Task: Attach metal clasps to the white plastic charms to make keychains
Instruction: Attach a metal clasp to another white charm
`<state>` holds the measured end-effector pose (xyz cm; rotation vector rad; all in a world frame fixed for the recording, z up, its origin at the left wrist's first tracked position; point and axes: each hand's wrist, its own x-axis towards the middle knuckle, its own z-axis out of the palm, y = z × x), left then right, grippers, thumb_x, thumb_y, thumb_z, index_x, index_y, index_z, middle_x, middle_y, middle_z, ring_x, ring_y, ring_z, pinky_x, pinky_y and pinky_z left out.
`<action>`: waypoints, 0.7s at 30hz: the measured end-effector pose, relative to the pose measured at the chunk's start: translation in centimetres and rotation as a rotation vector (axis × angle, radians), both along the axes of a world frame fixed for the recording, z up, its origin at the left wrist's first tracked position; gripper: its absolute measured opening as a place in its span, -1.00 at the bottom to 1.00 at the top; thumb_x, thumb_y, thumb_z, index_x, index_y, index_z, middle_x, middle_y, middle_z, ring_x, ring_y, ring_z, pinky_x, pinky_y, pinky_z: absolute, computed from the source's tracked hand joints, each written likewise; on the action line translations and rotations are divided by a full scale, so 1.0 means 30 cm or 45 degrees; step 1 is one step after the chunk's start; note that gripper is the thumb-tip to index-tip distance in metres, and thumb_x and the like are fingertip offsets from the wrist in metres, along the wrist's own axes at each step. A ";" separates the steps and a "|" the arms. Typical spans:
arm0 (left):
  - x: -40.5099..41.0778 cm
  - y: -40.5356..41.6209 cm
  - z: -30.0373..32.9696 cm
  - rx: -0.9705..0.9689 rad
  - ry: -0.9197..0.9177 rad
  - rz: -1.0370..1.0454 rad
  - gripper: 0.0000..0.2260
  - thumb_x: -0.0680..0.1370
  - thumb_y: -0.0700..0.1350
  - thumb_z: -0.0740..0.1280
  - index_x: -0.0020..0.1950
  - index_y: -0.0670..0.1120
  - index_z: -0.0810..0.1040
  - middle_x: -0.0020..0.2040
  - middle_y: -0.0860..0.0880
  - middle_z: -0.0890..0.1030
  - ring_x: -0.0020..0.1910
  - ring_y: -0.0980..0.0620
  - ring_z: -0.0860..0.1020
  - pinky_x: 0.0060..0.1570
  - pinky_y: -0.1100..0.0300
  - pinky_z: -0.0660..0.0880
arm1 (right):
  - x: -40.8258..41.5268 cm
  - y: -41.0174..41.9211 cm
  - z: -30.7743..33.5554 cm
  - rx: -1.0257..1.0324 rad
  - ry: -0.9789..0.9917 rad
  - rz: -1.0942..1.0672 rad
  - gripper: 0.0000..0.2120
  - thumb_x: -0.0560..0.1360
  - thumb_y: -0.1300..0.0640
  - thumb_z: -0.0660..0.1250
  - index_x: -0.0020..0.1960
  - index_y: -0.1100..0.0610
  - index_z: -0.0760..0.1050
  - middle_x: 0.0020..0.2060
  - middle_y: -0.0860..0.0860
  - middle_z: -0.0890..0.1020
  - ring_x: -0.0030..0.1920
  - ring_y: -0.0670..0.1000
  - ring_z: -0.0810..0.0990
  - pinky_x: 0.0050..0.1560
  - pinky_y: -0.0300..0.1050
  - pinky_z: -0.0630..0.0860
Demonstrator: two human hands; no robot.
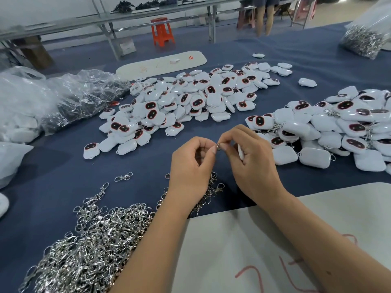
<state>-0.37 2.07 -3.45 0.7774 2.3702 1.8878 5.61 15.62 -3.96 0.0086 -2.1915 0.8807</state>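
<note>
My left hand (pixel 191 163) and my right hand (pixel 251 159) meet above the blue table. Between their fingertips sits a small metal clasp ring (pixel 218 146), pinched from both sides. My right hand also holds a white plastic charm (pixel 240 152), mostly hidden behind its fingers. A heap of loose metal clasps (pixel 88 246) lies at the near left, partly under my left forearm. A pile of white charms with dark red-rimmed faces (pixel 186 102) fills the middle of the table. Another pile of charms with clasps on them (pixel 338 132) lies at the right.
Clear plastic bags (pixel 63 98) lie at the left and a bag of metal parts (pixel 364 39) stands at the far right. A white board (pixel 275 240) with red marks lies under my right forearm. An orange stool (pixel 161 31) and a person's legs (pixel 264 17) are behind the table.
</note>
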 end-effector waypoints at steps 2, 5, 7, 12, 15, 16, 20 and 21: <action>-0.001 0.002 -0.002 0.002 0.036 0.011 -0.86 0.62 -0.26 0.37 -0.09 -0.07 0.63 -0.28 0.04 0.62 -0.24 -0.08 0.61 -0.19 0.15 0.54 | 0.003 -0.002 0.005 -0.014 0.005 0.003 -0.88 0.58 0.38 0.37 -0.08 0.20 0.58 -0.17 -0.02 0.59 -0.17 0.04 0.55 -0.16 0.02 0.48; 0.003 0.006 -0.008 -0.034 0.096 0.011 -0.84 0.63 -0.23 0.34 -0.11 -0.05 0.63 -0.30 0.04 0.63 -0.27 0.00 0.61 -0.20 0.12 0.56 | 0.005 -0.006 0.009 -0.023 0.012 -0.003 -0.87 0.57 0.40 0.37 -0.09 0.21 0.58 -0.17 -0.03 0.59 -0.17 -0.01 0.54 -0.15 -0.05 0.48; 0.005 0.007 -0.011 -0.047 0.148 0.015 -0.84 0.62 -0.18 0.32 -0.13 -0.01 0.61 -0.28 0.05 0.63 -0.27 0.02 0.60 -0.20 0.07 0.57 | 0.004 -0.004 0.010 -0.031 0.016 -0.005 -0.86 0.57 0.40 0.37 -0.09 0.21 0.58 -0.17 -0.04 0.59 -0.17 -0.04 0.53 -0.15 -0.11 0.47; 0.000 0.008 -0.019 -0.044 0.249 0.075 -0.88 0.58 -0.08 0.31 -0.15 0.04 0.59 -0.26 0.10 0.60 -0.25 0.00 0.58 -0.24 0.10 0.53 | 0.003 -0.010 0.007 -0.030 0.010 -0.004 -0.87 0.59 0.37 0.36 -0.07 0.18 0.57 -0.18 -0.08 0.56 -0.17 -0.05 0.52 -0.14 -0.16 0.44; 0.003 0.017 -0.024 -0.041 0.278 0.124 -0.88 0.57 -0.12 0.31 -0.16 0.01 0.57 -0.25 0.09 0.59 -0.25 0.00 0.57 -0.23 0.07 0.52 | 0.000 -0.012 0.005 -0.044 0.007 -0.004 -0.88 0.59 0.36 0.37 -0.07 0.19 0.58 -0.17 -0.05 0.57 -0.16 -0.03 0.53 -0.12 -0.15 0.46; 0.005 0.019 -0.023 -0.036 0.280 0.133 -0.88 0.57 -0.14 0.31 -0.15 0.00 0.57 -0.25 0.08 0.59 -0.25 0.00 0.56 -0.23 0.08 0.52 | -0.001 -0.012 0.004 -0.055 0.010 -0.007 -0.89 0.59 0.36 0.37 -0.07 0.20 0.58 -0.17 -0.04 0.58 -0.16 -0.03 0.53 -0.12 -0.15 0.46; 0.004 0.019 -0.021 -0.044 0.283 0.136 -0.87 0.58 -0.21 0.33 -0.14 -0.05 0.57 -0.26 0.08 0.58 -0.28 0.07 0.52 -0.27 0.25 0.45 | -0.007 -0.013 -0.003 -0.055 0.003 -0.019 -0.90 0.60 0.34 0.37 -0.06 0.20 0.59 -0.16 -0.03 0.58 -0.16 -0.03 0.53 -0.12 -0.17 0.46; 0.003 0.019 -0.019 -0.047 0.284 0.136 -0.86 0.59 -0.23 0.34 -0.15 -0.05 0.56 -0.26 0.08 0.58 -0.28 0.09 0.50 -0.27 0.31 0.42 | -0.008 -0.012 -0.003 -0.052 -0.001 -0.021 -0.90 0.60 0.34 0.37 -0.06 0.20 0.59 -0.16 -0.03 0.58 -0.16 -0.02 0.52 -0.13 -0.16 0.45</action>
